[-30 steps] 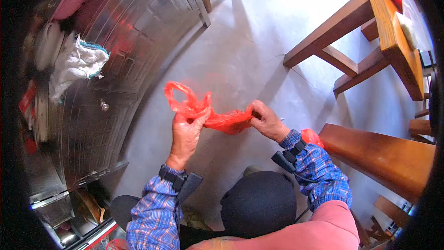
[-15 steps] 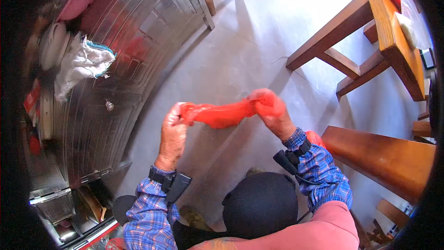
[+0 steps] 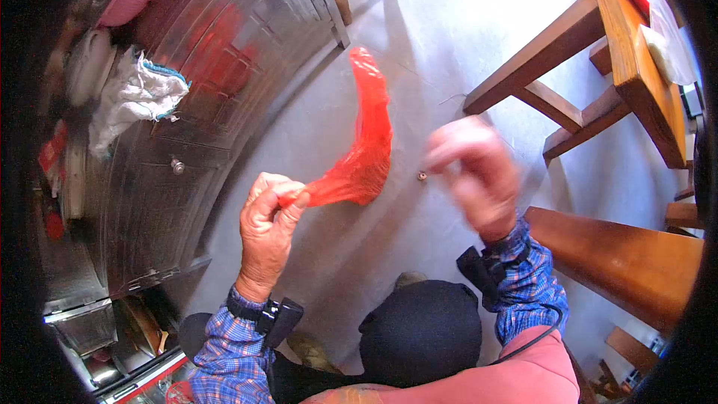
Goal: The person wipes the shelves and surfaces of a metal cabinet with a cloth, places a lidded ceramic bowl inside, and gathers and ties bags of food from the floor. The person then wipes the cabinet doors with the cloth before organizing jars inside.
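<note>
A thin red plastic bag (image 3: 368, 153) is stretched into a long strip. One end is pinched between the thumb and fingers of my left hand (image 3: 268, 217). From there the bag runs right and then bends upward, its far end loose in the air above the grey floor. My right hand (image 3: 480, 172) is off the bag, a little to its right, with curled fingers blurred by motion. Whether anything is in its fingers cannot be made out.
On the left stands a dark cabinet (image 3: 187, 127) with a round knob and a white cloth (image 3: 138, 97) hanging on it. A wooden table (image 3: 636, 67) is at the upper right, above a brown wooden bench (image 3: 613, 262). My knee (image 3: 419, 333) is below.
My right hand has let go of the bag and moved right. The bag's freed end has swung upward, while my left hand still pinches the other end.
</note>
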Demonstrator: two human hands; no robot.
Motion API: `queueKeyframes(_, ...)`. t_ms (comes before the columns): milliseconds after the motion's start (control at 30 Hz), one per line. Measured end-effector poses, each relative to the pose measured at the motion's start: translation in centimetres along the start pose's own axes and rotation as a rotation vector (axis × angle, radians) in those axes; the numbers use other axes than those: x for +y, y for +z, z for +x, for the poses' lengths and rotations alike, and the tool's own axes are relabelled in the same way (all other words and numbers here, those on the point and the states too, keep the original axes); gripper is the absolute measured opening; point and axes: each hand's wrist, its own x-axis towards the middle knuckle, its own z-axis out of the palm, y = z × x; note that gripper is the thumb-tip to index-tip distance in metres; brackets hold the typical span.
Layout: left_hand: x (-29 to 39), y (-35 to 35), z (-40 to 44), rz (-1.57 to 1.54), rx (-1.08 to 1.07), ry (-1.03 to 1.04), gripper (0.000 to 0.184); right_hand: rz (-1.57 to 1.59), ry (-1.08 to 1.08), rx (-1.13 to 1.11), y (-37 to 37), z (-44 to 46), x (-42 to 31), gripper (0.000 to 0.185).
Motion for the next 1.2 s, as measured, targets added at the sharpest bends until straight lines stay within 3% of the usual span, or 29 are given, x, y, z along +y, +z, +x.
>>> queueKeyframes(67,0.6,1.0,-0.3,-0.022,-0.008,0.033,0.011,-0.231,-0.237,-0.263,3.2,1.3,0.0,0.022)
queueKeyframes(133,1.3,1.9,-0.2,-0.05,-0.005,0.111,0.009,-0.325,-0.319,-0.265,5.0,0.6,2.9,0.02)
queueKeyframes(200,1.9,1.4,-0.1,-0.114,-0.054,0.046,0.009,-0.749,-0.191,-0.58,4.7,-0.4,6.1,0.024)
queueKeyframes(300,0.6,0.0,-0.6,-0.268,-0.166,-0.086,0.009,-0.822,-0.106,-0.459,2.8,-1.4,6.7,0.019)
queueKeyframes(333,0.4,-0.5,-0.5,-0.085,-0.241,0.041,0.011,-0.801,-0.076,-0.345,2.2,-1.8,6.4,0.014)
queueKeyframes(400,0.3,-1.2,-0.3,0.217,-0.336,0.254,0.017,-0.767,-0.072,-0.323,0.4,-2.6,5.8,0.013)
queueKeyframes(567,1.0,-2.6,0.1,0.497,-0.265,0.355,0.019,-0.789,-0.165,-0.167,-1.3,-4.5,4.2,0.011)
queueKeyframes(633,-1.0,-3.1,-0.6,0.361,-0.3,-0.025,0.025,-0.771,-0.175,-0.141,-1.1,-5.0,3.4,0.011)
queueKeyframes(667,-0.9,-3.4,-0.5,0.34,-0.396,-0.356,0.029,-0.754,-0.193,-0.194,-0.9,-5.3,3.1,0.012)
queueKeyframes(767,-1.1,-1.3,-0.6,0.249,-0.227,-0.514,0.02,-0.735,-0.225,-0.274,-0.4,-5.9,2.1,0.014)
queueKeyframes(800,-1.9,-0.3,-0.9,0.244,-0.228,-0.519,0.02,-0.701,-0.209,-0.316,-0.3,-6.0,1.9,0.014)
queueKeyframes(867,-2.6,1.6,-1.1,-0.385,0.02,-0.38,0.021,-0.634,-0.174,-0.391,-0.5,-6.2,1.9,0.015)
queueKeyframes(900,-2.6,1.8,-1.2,-0.387,0.02,-0.382,0.021,-0.635,-0.173,-0.394,-0.6,-6.0,1.7,0.015)
queueKeyframes(967,-1.1,1.8,-0.9,-0.891,0.041,-0.512,0.033,-0.726,0.286,-0.777,-0.9,-5.3,0.6,0.01)
queueKeyframes(1000,-0.1,1.6,-0.8,-0.907,-0.052,-0.542,0.04,-0.728,0.288,-0.775,-0.4,-4.6,0.2,0.01)
queueKeyframes(1067,1.5,2.0,-0.8,-0.891,-0.157,-0.555,0.043,-0.508,-0.004,-0.374,2.2,-2.7,-0.3,0.014)
queueKeyframes(1100,1.9,2.2,-0.9,-0.873,-0.26,-0.563,0.046,-0.509,-0.002,-0.369,3.2,-2.3,0.2,0.014)
queueKeyframes(1167,1.5,2.2,-1.0,-0.879,-0.326,-0.564,0.053,-0.383,0.071,-0.711,5.1,-2.2,2.2,0.036)
queueKeyframes(1200,1.3,2.1,-1.0,-0.946,-0.277,-0.558,0.055,-0.506,0.307,-0.94,5.8,-1.9,3.7,0.036)
